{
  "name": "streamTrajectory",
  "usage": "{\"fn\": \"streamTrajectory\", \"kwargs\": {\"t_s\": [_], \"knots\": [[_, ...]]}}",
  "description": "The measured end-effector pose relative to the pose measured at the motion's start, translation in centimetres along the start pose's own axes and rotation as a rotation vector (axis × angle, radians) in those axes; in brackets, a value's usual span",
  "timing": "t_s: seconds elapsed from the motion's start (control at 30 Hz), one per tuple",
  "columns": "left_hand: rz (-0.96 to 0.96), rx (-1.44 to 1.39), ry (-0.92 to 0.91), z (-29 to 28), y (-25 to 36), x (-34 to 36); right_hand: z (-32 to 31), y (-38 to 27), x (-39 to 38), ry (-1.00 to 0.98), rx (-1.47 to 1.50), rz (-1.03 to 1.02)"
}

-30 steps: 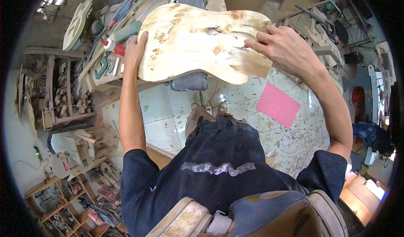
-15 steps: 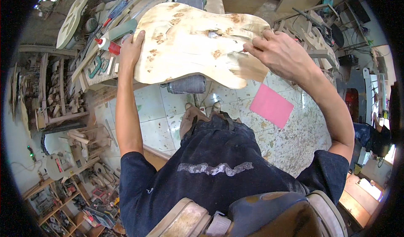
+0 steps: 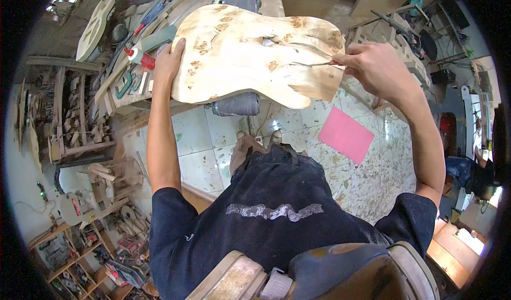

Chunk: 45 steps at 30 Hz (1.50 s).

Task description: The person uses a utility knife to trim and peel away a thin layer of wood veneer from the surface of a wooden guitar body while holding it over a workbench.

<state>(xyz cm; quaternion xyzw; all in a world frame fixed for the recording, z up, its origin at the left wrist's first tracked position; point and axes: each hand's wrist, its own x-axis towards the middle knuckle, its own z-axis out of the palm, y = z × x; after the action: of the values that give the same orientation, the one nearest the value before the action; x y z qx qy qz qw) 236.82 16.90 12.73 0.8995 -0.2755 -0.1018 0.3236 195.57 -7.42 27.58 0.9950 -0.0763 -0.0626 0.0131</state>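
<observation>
A pale guitar body (image 3: 239, 55) with dark burl spots and cracks lies in front of me across a belt sander (image 3: 237, 105), whose grey roller shows below its near edge. My left hand (image 3: 169, 63) is closed on the body's left edge, thumb on the top face. In the fingers of my right hand (image 3: 383, 71) is a thin metal tool with a red handle (image 3: 319, 64). Its slim tip reaches over the split grain at the body's right end; whether it touches the wood I cannot tell.
A red-and-white glue bottle (image 3: 140, 58), a green clamp (image 3: 125, 84) and wood strips lie on the bench left of the body. A pink sheet (image 3: 346, 135) lies on the tiled floor. Another pale guitar body (image 3: 97, 26) leans at the far left. Cluttered shelves (image 3: 80, 257) stand lower left.
My right hand has drawn back to the right and turned, so the thin tool now shows over the wood. My left hand keeps its grip on the guitar body.
</observation>
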Motion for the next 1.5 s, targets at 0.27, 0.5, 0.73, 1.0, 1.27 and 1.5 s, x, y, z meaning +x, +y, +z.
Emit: {"fn": "streamTrajectory", "kwargs": {"t_s": [0.27, 0.5, 0.73, 1.0, 1.27, 1.5], "knots": [[0.013, -0.044, -0.023, 0.0, 0.7, 0.0, -0.6, -2.3, 3.1, 0.247, -0.194, -0.291], [-0.031, 0.038, 0.003, 0.3, -0.7, 0.8, -2.0, -3.2, 6.2, 0.122, -0.361, -0.456], [-0.028, 0.056, 0.038, 0.6, -1.3, 1.1, -1.2, -2.2, 8.8, 0.013, -0.39, -0.425], [-0.019, 0.002, -0.032, -0.1, -0.2, 0.4, -0.9, -0.4, 7.5, 0.137, -0.373, -0.491], [-0.035, -0.01, -0.017, 0.1, -0.1, 0.4, -1.4, -1.5, 7.8, 0.14, -0.434, -0.534], [-0.047, -0.039, -0.025, -0.2, 0.8, -0.2, -2.0, -4.2, 8.8, 0.172, -0.668, -0.684]]}}
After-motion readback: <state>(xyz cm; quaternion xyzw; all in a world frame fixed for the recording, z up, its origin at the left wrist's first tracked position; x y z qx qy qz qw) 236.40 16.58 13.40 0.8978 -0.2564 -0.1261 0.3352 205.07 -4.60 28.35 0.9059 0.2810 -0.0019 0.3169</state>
